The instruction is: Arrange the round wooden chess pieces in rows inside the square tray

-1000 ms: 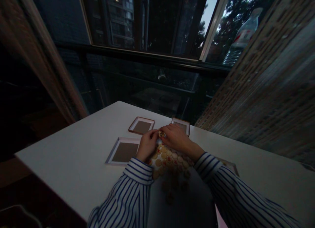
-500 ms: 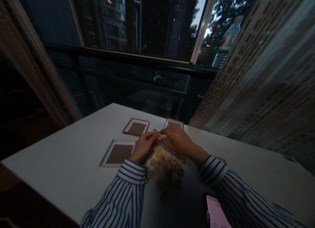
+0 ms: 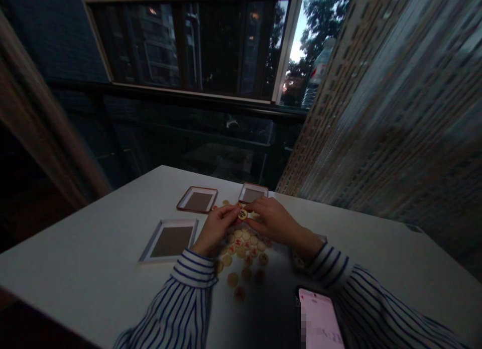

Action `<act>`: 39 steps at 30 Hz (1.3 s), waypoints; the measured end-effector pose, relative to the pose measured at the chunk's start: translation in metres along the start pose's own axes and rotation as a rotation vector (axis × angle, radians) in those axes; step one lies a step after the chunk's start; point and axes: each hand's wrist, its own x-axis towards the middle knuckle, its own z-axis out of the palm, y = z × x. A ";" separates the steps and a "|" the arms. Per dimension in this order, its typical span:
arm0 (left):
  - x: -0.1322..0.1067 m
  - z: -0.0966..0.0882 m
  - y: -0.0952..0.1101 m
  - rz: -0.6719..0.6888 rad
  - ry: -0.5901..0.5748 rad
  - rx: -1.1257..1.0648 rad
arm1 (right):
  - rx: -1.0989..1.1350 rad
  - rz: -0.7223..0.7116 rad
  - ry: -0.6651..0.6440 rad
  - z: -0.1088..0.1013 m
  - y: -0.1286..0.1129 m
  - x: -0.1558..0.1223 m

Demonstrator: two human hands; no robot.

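Over a loose heap of round wooden Chinese chess pieces [image 3: 246, 237], I hold one piece [image 3: 242, 215] with a dark character facing up. My left hand [image 3: 216, 227] pinches its left side between thumb and fingers. On the opposite side, the fingertips of my right hand [image 3: 273, 219] close on the same piece. Several pieces below show red characters, while others are blank side up. My hands cover part of the heap.
Left of my hands lies a shallow white-rimmed box tray [image 3: 142, 256]. Behind it are a brown-rimmed tray [image 3: 179, 204] and another tray [image 3: 240, 196]. A phone [image 3: 320, 319] with a lit screen lies near my right sleeve. A bottle [image 3: 319, 70] stands by the window.
The whole view has shifted, so the table and hands sit slightly left and lower, and more of the phone shows. The held piece now faces up more clearly between both hands.
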 end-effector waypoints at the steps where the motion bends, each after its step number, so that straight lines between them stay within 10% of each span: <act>1: -0.001 0.002 0.001 0.001 -0.006 0.008 | 0.001 0.005 0.012 -0.001 0.000 -0.003; 39: -0.014 0.104 0.004 0.031 -0.246 0.149 | -0.038 0.208 0.215 -0.033 0.032 -0.100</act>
